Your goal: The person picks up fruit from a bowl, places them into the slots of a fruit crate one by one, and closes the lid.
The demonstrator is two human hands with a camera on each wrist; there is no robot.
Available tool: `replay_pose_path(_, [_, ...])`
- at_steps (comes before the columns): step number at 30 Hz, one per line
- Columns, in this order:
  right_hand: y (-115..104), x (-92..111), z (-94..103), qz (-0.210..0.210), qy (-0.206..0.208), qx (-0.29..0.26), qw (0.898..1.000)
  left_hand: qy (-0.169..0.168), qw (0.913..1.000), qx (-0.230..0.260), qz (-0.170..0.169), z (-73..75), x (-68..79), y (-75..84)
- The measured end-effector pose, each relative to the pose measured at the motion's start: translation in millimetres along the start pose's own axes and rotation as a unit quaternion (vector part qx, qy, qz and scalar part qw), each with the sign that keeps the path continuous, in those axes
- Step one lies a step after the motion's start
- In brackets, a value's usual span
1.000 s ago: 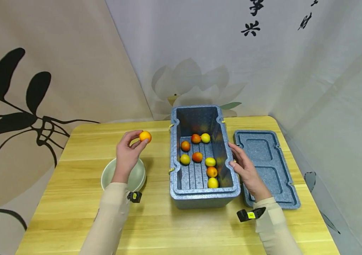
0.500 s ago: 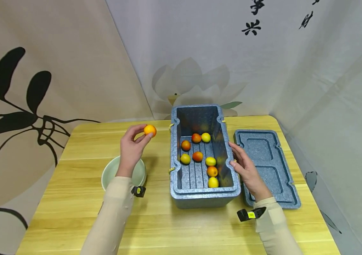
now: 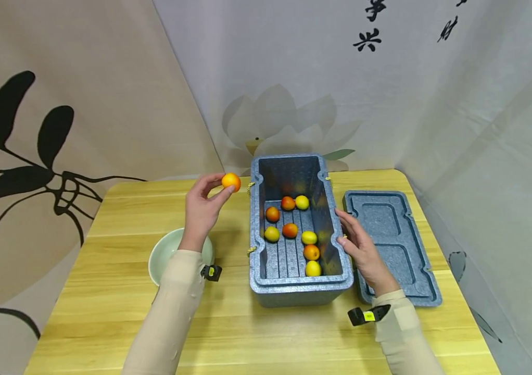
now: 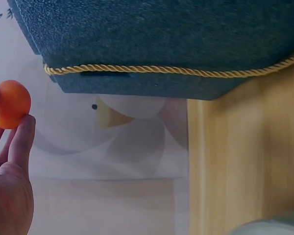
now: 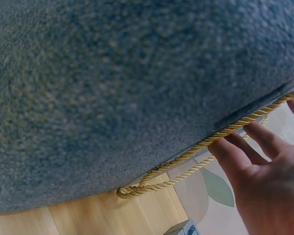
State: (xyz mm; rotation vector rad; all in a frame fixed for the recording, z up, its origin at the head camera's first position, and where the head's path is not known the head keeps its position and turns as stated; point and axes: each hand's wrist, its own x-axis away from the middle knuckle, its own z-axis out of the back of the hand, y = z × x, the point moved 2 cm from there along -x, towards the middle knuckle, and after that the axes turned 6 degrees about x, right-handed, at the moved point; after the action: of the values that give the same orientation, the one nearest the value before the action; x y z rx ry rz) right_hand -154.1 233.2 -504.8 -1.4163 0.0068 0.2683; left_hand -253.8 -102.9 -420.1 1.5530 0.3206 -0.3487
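Note:
My left hand (image 3: 202, 211) pinches a small round orange fruit (image 3: 231, 182) between thumb and fingers, in the air just left of the blue-grey foam box (image 3: 301, 285). In the left wrist view the fruit (image 4: 11, 104) shows smooth and bright orange at the fingertips. Several red, orange and yellow fruits lie on the ribbed floor of the box, among them a red fruit (image 3: 290, 230) and a yellow fruit (image 3: 313, 269). My right hand (image 3: 364, 250) rests against the box's right side, its fingers (image 5: 230, 156) extended at the yellow rope (image 5: 201, 145).
A pale green bowl (image 3: 159, 260) stands on the wooden table (image 3: 106, 291), partly hidden under my left forearm. The box's grey lid (image 3: 396, 229) lies flat on the right, close to my right hand. Behind the table hangs a printed cloth (image 3: 294, 62).
My left hand has carried the orange fruit rightward and away from me, closer to the box, and more of the bowl is uncovered. The right hand and the box have stayed still.

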Motion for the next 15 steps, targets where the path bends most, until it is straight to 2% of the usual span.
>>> replay_pose_path(11, [0.5, -0.5, -1.0, -0.006, -0.001, 0.003, 1.000, -0.004, 0.9999, -0.013, -0.003, -5.1, -7.5, 3.4])
replay_pose_path(15, [0.0, -1.1, -0.1, -0.008, 0.000, 0.003, 1.000, -0.003, 0.9997, 0.005, -0.025, -7.6, -15.1, -9.3])
